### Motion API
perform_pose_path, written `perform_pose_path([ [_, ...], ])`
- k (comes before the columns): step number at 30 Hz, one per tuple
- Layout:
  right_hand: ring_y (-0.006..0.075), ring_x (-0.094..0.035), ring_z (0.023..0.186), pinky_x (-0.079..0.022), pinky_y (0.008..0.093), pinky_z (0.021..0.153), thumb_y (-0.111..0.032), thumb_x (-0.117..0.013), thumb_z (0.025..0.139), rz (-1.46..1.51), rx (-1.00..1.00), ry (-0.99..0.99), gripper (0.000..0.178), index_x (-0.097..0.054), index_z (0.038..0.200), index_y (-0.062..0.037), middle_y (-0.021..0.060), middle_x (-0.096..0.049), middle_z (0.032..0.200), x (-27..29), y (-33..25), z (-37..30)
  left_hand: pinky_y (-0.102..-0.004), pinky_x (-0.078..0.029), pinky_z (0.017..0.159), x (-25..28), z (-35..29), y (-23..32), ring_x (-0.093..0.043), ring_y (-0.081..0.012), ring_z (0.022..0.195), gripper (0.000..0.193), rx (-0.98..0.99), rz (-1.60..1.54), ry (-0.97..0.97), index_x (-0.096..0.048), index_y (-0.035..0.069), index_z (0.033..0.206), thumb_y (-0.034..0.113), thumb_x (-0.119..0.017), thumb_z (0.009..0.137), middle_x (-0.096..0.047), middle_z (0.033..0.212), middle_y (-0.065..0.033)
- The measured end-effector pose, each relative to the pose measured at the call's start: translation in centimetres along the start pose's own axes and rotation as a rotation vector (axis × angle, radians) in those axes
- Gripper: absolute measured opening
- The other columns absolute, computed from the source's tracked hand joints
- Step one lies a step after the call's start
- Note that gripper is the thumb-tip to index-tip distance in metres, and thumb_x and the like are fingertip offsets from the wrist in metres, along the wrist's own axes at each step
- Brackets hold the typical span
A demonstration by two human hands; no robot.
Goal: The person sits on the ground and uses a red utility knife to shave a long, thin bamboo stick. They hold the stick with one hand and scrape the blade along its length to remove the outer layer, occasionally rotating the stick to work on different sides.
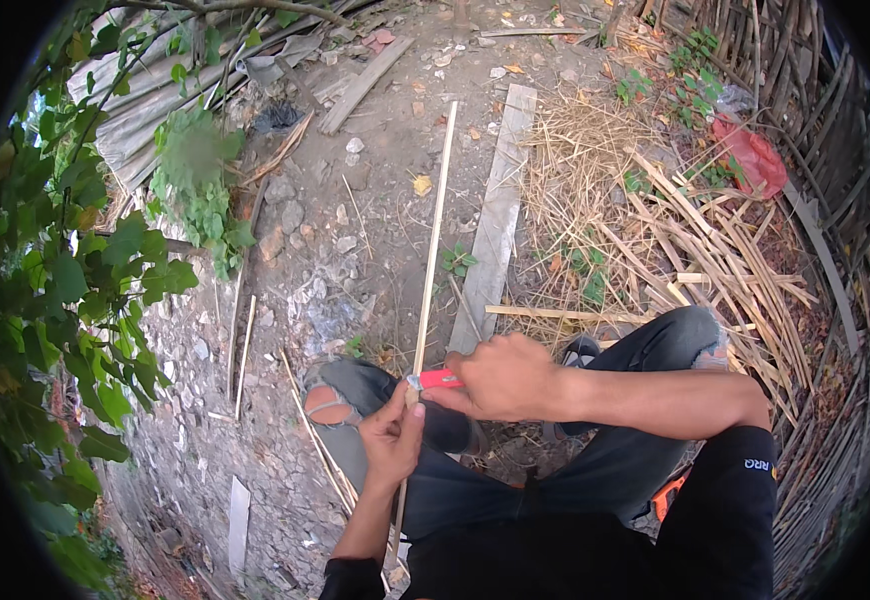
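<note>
A long, thin, pale strip of split bamboo (438, 220) runs away from me over the ground, its near part passing between my knees. Around it, close to my left knee, my left hand (392, 440) is closed, thumb up along the strip. My right hand (510, 380) grips a red-handled knife (440, 379). Its short metal end rests against the strip, just beyond my left thumb. A small tan piece sits at the left fingertips; I cannot make out what it is.
A grey plank (500, 205) lies ahead. To its right are straw-like shavings (590, 165), a pile of split strips (735, 270) and a red plastic bag (752, 155). Leafy branches (85, 290) hang at left. An orange object (667, 495) lies beside my right thigh.
</note>
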State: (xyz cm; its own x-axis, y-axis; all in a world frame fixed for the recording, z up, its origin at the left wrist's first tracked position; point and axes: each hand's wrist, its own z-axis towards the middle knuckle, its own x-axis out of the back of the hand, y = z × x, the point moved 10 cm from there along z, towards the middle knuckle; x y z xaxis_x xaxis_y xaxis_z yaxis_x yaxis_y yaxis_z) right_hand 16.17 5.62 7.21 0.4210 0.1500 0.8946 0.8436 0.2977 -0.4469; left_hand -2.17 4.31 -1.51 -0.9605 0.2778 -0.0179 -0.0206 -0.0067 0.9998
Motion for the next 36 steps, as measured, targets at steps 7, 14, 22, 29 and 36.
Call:
perform_pose_path([
  [7,0.0452,-0.072,0.076,-0.057,0.0542,0.074,-0.061,-0.045,0.105,0.159,-0.314,0.32,0.074,-0.071,0.08,0.0031,0.0267,-0.067,0.069,9.0,12.3,4.4,-0.0173,-0.03,0.05,1.3,-1.7,0.0,-0.043,0.0026,0.055,0.041,0.005,0.079,-0.086,-0.063,-0.004,0.14,0.001,-0.067,0.099,-0.054,0.065,0.01],
  [14,0.0389,-0.066,0.064,-0.051,0.0487,0.07,-0.064,-0.044,0.105,0.242,-0.573,0.794,0.08,-0.065,0.071,0.0046,0.0221,-0.061,0.06,19.1,25.5,-0.9,-0.0169,-0.033,0.055,-0.2,-1.1,1.0,-0.044,0.0024,0.061,0.042,-0.067,0.074,-0.146,-0.064,-0.006,0.137,-0.001,-0.07,0.096,-0.058,0.071,0.0083],
  [22,0.0438,-0.073,0.071,-0.058,0.0533,0.069,-0.057,-0.05,0.104,0.049,-0.076,-0.118,0.065,-0.073,0.083,0.0011,0.0244,-0.071,0.073,0.3,1.6,-0.5,-0.0166,-0.048,0.076,-1.2,-0.1,1.1,-0.061,-0.0018,0.09,0.047,-0.022,0.084,-0.021,-0.058,-0.007,0.143,-0.005,-0.068,0.097,-0.074,0.107,-0.0027],
  [29,0.0384,-0.068,0.053,-0.053,0.0488,0.049,-0.065,-0.055,0.098,-0.013,0.135,-0.005,0.067,-0.073,0.085,-0.0025,0.0191,-0.065,0.058,-1.5,-0.8,0.7,-0.0172,-0.048,0.079,-0.8,0.7,1.6,-0.061,-0.0026,0.093,0.039,0.001,0.035,0.0,-0.062,-0.008,0.138,-0.005,-0.066,0.099,-0.073,0.111,-0.0021],
  [36,0.0391,-0.069,0.055,-0.054,0.0476,0.051,-0.063,-0.056,0.099,-0.078,-0.082,0.275,0.065,-0.073,0.079,-0.0035,0.0178,-0.064,0.056,3.1,5.6,2.6,-0.0168,-0.046,0.077,-1.1,-0.2,0.8,-0.059,-0.0019,0.09,0.038,0.07,0.025,-0.068,-0.063,-0.009,0.137,-0.005,-0.066,0.099,-0.072,0.106,-0.0008],
])
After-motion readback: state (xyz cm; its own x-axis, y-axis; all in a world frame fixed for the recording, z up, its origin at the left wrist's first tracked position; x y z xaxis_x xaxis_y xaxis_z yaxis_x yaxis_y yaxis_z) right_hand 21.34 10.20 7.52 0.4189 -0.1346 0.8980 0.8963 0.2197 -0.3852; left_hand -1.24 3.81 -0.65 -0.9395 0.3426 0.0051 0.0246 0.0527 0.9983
